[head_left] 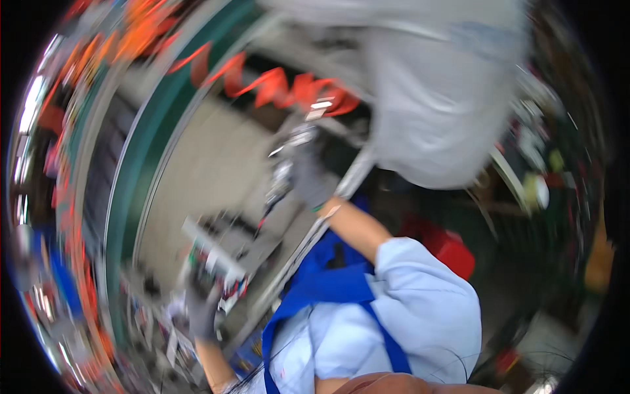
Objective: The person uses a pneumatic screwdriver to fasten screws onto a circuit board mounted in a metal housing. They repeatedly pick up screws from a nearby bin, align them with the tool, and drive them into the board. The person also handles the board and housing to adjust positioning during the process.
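Coiled hose, bench and handheld tool show a workshop.

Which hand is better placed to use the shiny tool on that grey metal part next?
Probably the right hand: it grips the silver power driver, whose tip points toward the grey metal part. The left hand is at the part's lower left; blur hides its grip.

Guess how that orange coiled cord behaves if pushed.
The orange coiled cord likely springs back, given its loops. It looks thin, so probably light. Pushing might tug the silver tool in the right hand; cord and tool seem joined.
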`<state>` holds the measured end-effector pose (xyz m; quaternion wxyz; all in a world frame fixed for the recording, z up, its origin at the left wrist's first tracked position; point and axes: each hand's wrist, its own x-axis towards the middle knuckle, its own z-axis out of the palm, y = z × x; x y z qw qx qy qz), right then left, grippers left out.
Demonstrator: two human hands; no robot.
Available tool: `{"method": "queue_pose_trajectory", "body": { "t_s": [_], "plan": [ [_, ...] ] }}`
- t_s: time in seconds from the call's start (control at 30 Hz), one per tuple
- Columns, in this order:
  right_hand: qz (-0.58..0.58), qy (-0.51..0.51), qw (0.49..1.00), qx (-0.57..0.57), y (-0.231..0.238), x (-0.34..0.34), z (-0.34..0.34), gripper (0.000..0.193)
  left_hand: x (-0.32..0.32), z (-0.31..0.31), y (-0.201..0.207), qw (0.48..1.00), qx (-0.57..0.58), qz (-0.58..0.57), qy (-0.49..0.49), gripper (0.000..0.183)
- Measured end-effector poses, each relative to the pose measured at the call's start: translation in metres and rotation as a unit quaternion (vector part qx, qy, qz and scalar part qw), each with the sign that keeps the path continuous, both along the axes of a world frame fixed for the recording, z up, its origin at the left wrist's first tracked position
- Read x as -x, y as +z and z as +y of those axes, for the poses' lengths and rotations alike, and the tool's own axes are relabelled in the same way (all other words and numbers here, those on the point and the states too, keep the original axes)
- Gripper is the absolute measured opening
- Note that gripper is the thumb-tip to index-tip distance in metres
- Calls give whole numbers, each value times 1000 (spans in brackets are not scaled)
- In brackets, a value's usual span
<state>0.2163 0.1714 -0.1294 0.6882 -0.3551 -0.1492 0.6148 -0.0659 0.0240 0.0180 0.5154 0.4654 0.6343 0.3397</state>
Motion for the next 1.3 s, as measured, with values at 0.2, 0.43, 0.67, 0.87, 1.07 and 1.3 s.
{"method": "queue_pose_trajectory", "body": {
  "t_s": [0.2, 0.43, 0.67, 0.87, 1.07, 1.3],
  "plan": [
    [115, 138, 979, -92, 100, -16, -21, 28, 25, -53, -25, 978, 60, -161, 115, 41],
    [113, 189, 953, -206, 192, -40, -98, 35, -45, -35, -25, 976, 65, -202, 49, 37],
    [174, 113, 954, -214, 182, -16, -117, 35, -69, -37, -24, 966, 76, -227, 101, 36],
    [173, 65, 950, -250, 173, -16, -123, 35, -70, -43, -21, 962, 73, -217, 145, 36],
    [208, 59, 942, -256, 160, -7, -122, 37, -73, -47, -17, 960, 69, -209, 174, 36],
    [218, 36, 946, -236, 159, -5, -112, 39, -79, -47, -14, 952, 63, -209, 214, 37]
  ]
}}
